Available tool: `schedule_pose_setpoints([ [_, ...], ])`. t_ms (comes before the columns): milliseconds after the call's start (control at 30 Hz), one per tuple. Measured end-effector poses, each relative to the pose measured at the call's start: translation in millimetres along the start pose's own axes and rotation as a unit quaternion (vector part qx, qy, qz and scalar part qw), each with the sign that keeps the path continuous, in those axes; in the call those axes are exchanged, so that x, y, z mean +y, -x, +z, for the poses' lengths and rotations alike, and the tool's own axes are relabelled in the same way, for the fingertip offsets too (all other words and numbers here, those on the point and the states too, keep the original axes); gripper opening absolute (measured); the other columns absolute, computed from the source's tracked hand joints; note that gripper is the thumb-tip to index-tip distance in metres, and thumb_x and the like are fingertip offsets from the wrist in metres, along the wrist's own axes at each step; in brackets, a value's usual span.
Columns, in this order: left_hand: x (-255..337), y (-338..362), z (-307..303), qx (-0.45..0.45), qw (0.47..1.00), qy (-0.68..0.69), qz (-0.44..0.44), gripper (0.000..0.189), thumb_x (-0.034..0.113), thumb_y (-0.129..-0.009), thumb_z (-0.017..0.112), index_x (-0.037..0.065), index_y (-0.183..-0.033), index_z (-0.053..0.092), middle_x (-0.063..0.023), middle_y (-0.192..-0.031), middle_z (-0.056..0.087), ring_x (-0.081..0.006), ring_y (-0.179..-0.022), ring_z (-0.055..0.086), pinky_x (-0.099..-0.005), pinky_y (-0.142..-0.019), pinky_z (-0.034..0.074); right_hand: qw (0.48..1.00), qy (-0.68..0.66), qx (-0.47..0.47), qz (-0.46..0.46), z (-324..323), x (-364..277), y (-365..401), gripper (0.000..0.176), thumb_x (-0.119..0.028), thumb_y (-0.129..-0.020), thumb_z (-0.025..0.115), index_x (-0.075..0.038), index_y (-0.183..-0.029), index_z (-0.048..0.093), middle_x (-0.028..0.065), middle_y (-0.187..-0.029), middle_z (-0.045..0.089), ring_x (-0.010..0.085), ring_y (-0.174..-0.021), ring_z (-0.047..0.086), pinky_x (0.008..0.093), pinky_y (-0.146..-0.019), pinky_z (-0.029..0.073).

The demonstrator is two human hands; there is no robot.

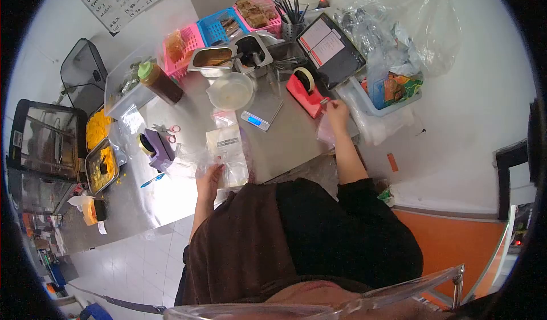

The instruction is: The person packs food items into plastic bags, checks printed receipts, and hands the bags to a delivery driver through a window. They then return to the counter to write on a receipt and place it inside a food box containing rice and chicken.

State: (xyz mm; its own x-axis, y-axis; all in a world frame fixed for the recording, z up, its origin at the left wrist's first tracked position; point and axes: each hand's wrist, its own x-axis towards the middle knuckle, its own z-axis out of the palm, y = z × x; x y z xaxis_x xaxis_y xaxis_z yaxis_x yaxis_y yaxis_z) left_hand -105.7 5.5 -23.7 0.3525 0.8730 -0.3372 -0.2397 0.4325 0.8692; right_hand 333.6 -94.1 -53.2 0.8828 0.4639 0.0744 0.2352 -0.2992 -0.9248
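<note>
Counter: your steel worktop (285, 143) fills the middle of the view, crowded with tubs and baskets toward 12 o'clock.
Clear bags: a stack of flat clear bags (228, 149) lies near the front edge, at 11 o'clock from your body.
Red tape dispenser: the red tape dispenser (305, 92) sits at 1 o'clock, just beside your right hand.
Left hand: your left hand (208, 177) lies on the lower edge of the clear bags, fingers stretched out and slightly apart, clasping nothing.
Right hand: your right hand (337, 112) is at the dispenser's near end, fingertips drawn together at the cutter; whether tape is between them is too small to tell.
Small pouch: a pale pinkish small pouch (326, 133) hangs under the right hand, touching it; the grip on it is hidden.
Hidden: your torso covers the counter's near edge, and the dark lens rim cuts off the corners.
</note>
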Motion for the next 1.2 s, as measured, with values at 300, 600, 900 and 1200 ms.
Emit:
schedule_pose_setpoints([
  [300,5,5,6,0.002,1.000,0.017,-0.007,0.041,-0.004,-0.083,0.054,-0.003,-0.122,0.039,-0.0184,-0.109,0.058,-0.0245,-0.095,0.060,-0.0334,-0.081,0.053,0.983,-0.149,0.038,0.101,-1,18,-11,0.014,-0.008,-0.081,0.060,0.005,-0.085,0.060,0.0115,-0.076,0.064,0.0195,-0.062,0.062,0.0313,-0.058,0.055],
  [600,12,2,11,-0.024,0.998,0.052,0.005,0.040,-0.004,-0.083,0.054,-0.003,-0.120,0.039,-0.0186,-0.110,0.057,-0.0239,-0.092,0.061,-0.0339,-0.080,0.053,0.978,-0.150,-0.139,-0.033,0,-26,-25,0.057,-0.004,-0.076,0.067,-0.010,-0.125,0.037,0.0065,-0.079,0.063,0.0146,-0.067,0.059,0.0280,-0.065,0.047],
  [900,47,17,41,0.306,0.871,-0.351,0.156,0.085,0.008,-0.073,0.072,-0.003,-0.133,0.012,-0.0226,-0.130,0.029,-0.0320,-0.124,0.032,-0.0459,-0.107,0.023,0.991,0.038,-0.009,-0.129,-15,-1,9,0.050,0.005,-0.071,0.061,-0.008,-0.115,0.040,0.0065,-0.071,0.057,0.0179,-0.065,0.056,0.0308,-0.060,0.046],
  [1200,77,4,100,-0.044,0.656,-0.275,0.702,0.078,0.015,-0.074,0.070,-0.001,-0.132,0.021,-0.0160,-0.124,0.029,-0.0293,-0.114,0.035,-0.0436,-0.100,0.029,0.855,0.215,0.394,-0.260,-144,-106,132,0.073,-0.010,-0.074,0.065,-0.010,-0.136,0.028,0.0155,-0.116,0.054,0.0310,-0.095,0.053,0.0407,-0.086,0.041],
])
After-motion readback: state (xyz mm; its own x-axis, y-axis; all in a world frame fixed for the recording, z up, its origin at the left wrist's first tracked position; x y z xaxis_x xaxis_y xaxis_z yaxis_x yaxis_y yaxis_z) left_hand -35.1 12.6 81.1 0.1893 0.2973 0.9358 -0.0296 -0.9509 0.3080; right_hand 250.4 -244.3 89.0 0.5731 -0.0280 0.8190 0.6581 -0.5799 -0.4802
